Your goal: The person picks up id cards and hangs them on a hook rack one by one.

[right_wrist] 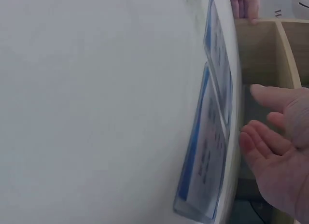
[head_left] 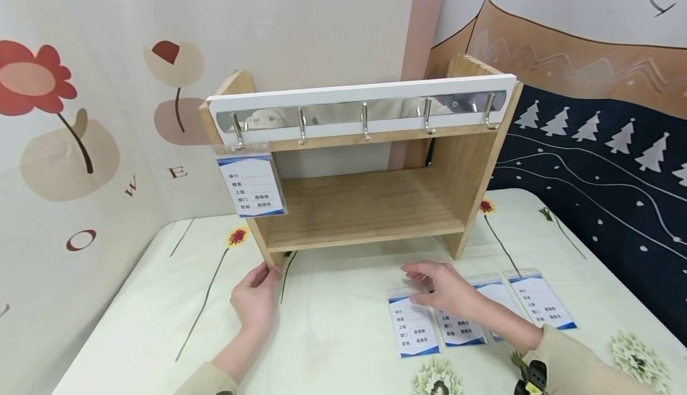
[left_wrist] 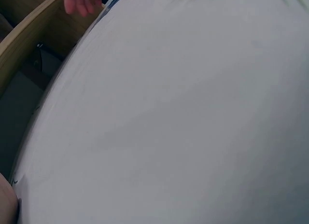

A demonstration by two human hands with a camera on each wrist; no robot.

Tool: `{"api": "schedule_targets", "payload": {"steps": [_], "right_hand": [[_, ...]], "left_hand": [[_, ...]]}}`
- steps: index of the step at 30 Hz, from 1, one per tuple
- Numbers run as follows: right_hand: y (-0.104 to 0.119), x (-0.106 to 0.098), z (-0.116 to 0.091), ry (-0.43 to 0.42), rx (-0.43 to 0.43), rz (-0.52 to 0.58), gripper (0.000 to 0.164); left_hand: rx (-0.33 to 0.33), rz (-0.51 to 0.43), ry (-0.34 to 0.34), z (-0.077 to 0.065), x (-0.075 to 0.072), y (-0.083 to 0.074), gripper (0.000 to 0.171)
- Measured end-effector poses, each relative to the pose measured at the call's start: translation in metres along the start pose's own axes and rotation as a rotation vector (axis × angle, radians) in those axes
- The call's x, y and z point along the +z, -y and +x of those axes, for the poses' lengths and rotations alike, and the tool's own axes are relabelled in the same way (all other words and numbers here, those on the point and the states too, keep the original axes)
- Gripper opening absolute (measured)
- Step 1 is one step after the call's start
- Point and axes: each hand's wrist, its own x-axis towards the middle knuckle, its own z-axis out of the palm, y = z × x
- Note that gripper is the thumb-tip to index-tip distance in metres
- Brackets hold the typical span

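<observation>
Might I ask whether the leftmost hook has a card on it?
On: a card hangs from the leftmost hook, its top edge by the tip.

1 wooden shelf unit [head_left: 365, 207], L foot [head_left: 272, 258] held in L fingers [head_left: 256, 276]; white rail [head_left: 333, 95] w/ 5 hooks [head_left: 365, 122], 1 ID badge [head_left: 252, 186] on L-most. R fingers [head_left: 423, 268] nr 4 more badges [head_left: 413, 326], on surface [head_left: 333, 335] before me.

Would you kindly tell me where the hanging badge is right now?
In the head view, the hanging badge is on the leftmost hook of the wooden rack, above the left hand.
</observation>
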Motion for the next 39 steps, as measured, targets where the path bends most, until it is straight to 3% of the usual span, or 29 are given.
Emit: {"api": "schedule_targets", "payload": {"steps": [8, 14, 20, 39], "right_hand": [[-0.003, -0.004, 0.004, 0.078, 0.053, -0.077, 0.048], [-0.004, -0.003, 0.009, 0.097, 0.056, -0.143, 0.046], [-0.001, -0.002, 0.015, 0.113, 0.118, -0.177, 0.040], [0.003, -0.004, 0.022, 0.178, 0.216, -0.143, 0.033]], "left_hand": [[-0.010, 0.001, 0.002, -0.002, -0.002, 0.001, 0.034], [-0.009, -0.024, 0.004, -0.002, -0.002, 0.003, 0.035], [0.001, -0.058, 0.003, -0.002, -0.001, 0.003, 0.035], [0.011, -0.061, 0.009, -0.002, 0.000, -0.001, 0.036]]}}
